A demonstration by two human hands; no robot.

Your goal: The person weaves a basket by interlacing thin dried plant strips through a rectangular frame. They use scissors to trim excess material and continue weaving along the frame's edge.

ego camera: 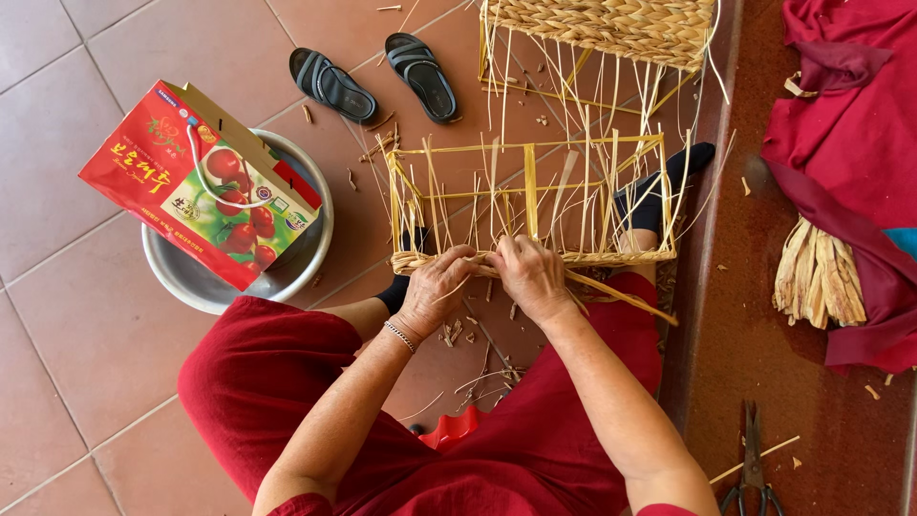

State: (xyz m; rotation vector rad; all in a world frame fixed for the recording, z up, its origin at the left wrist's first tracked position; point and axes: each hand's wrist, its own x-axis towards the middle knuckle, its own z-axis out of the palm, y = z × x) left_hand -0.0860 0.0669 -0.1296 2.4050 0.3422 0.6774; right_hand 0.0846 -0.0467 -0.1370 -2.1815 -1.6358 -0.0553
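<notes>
Straw strands [478, 269] are pinched between the fingers of both hands at the near rim of a half-woven basket frame [528, 201] standing on the tiled floor [57, 315]. Left hand [435, 287], with a bead bracelet [400, 335] at the wrist, is clenched on the braided edge; right hand [531, 277] grips the strands just beside it, the two hands nearly touching. Loose upright stalks rise from the frame. Beyond it lies a woven mat piece [611, 29]. To the left, a red paper bag [196, 182] rests across a metal basin [244, 282], and two black sandals [377, 76] lie further off. Scissors [752, 468] and a bundle of dry husks [817, 272] lie to the right, beside red cloth [850, 134].
</notes>
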